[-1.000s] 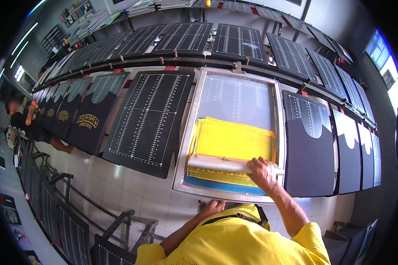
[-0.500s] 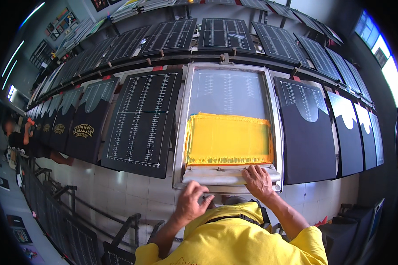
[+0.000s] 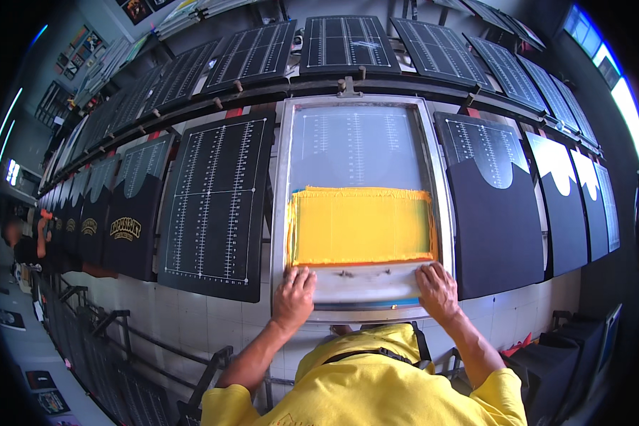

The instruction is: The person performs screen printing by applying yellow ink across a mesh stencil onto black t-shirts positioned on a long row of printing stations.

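A printing screen (image 3: 282, 177) with a metal frame lies before me over a black board. A band of yellow ink (image 3: 362, 226) covers the lower half of its mesh, while the upper half shows the ruled board through it. Along the near edge of the ink rests a wide pale squeegee (image 3: 366, 285). My left hand (image 3: 295, 295) is closed over the squeegee's left end. At the opposite end my right hand (image 3: 439, 290) grips it with curled fingers. Both thumbs are mostly hidden.
To the left stands a bare ruled board (image 3: 216, 206), with black printed shirts (image 3: 129, 227) on boards beyond. Right of the screen a plain dark shirt (image 3: 495, 227) covers another board. A second row of boards (image 3: 349, 44) runs behind. Another person (image 3: 35, 238) is at far left.
My left hand has gone from hanging free to holding the squeegee's left end. My right hand has slid outward to its right end. The whole view has shifted slightly.
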Demonstrator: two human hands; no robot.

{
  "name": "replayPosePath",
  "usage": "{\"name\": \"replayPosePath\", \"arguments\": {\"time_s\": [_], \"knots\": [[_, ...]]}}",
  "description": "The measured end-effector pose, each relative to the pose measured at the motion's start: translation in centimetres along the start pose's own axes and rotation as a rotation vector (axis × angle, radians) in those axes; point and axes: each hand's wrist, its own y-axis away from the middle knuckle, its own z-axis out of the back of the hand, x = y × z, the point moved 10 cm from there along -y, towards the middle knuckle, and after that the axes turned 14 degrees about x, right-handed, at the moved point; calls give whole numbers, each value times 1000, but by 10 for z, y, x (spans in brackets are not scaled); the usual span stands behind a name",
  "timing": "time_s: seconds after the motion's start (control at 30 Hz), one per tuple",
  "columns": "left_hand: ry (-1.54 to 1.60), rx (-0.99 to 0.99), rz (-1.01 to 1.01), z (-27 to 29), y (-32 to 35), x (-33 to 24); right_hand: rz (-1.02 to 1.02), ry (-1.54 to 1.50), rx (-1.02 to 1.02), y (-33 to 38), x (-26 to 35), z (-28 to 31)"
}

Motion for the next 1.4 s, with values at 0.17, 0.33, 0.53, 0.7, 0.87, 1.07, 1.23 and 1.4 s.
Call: {"name": "replayPosePath", "arguments": {"time_s": [0.17, 0.33, 0.53, 0.7, 0.87, 1.07, 1.23, 1.4], "knots": [[-19, -24, -45, 1, -72, 34, 12, 2, -103, -67, -35, 12], [78, 55, -64, 8, -134, 62, -33, 18, 0, -125, -70, 20], [113, 226, 96, 9, -129, 65, -35, -9, -80, -103, -65, 24], [50, 48, -30, 12, -27, 29, -14, -18, -44, -26, -5, 22], [-3, 47, 0, -3, 33, 7, 6, -35, 32, 23, 25, 1], [-14, -35, -64, 3, -15, 31, -10, 38, -22, -16, 14, -4], [8, -68, -149, 4, -96, 73, -62, 59, -99, -77, -22, -6], [58, 37, -75, 14, -147, 84, -78, -2, 1, -123, -55, 14]]}}
